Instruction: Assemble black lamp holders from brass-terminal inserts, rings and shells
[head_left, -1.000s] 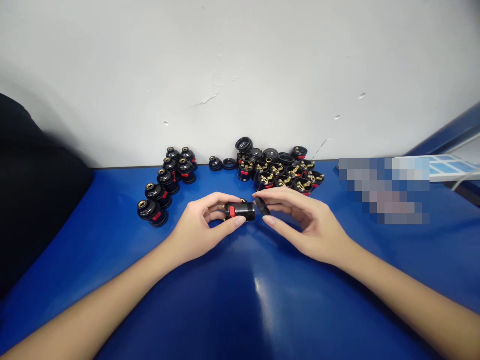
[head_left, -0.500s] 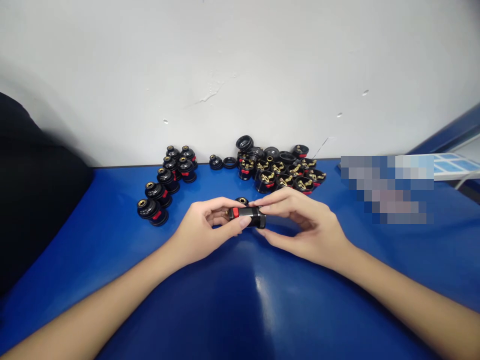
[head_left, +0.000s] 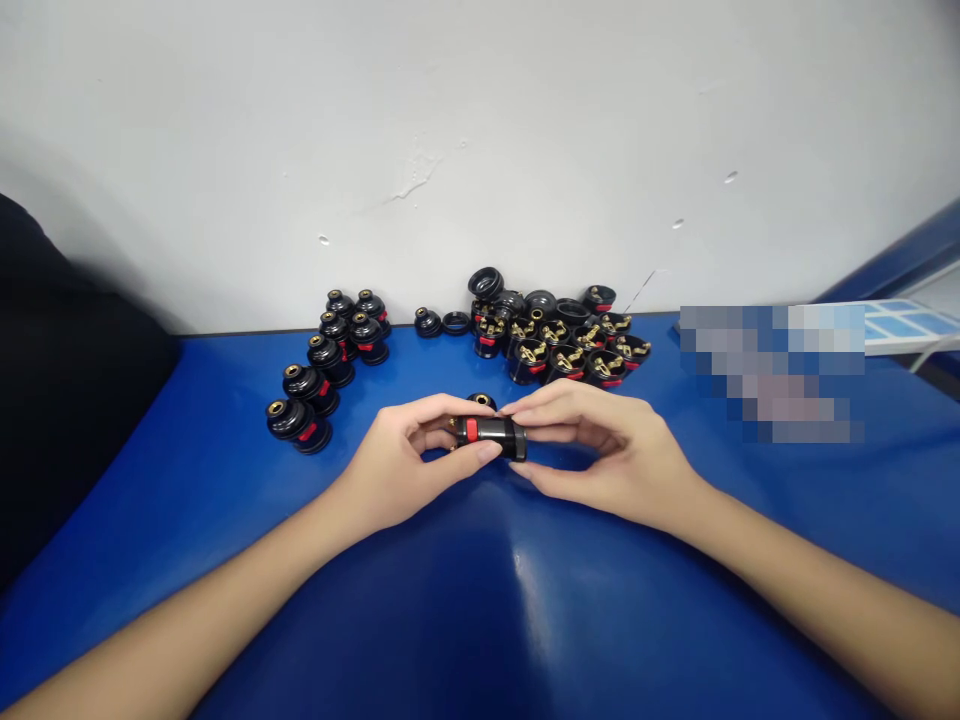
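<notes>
While the left hand (head_left: 386, 465) grips the black cylinder (head_left: 492, 432) between thumb and fingers, its long axis runs roughly left-right over the bench (head_left: 420, 600), centred between the hands, neither clearly nearer. Brass bits (head_left: 453, 424) at left end, red tab (head_left: 472, 430), glossy body, dark ring (head_left: 520, 442) at right end, pinched by right hand (head_left: 619, 450).

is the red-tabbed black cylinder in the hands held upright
No, the red-tabbed black cylinder extends sideways between the left hand and right hand.
</notes>
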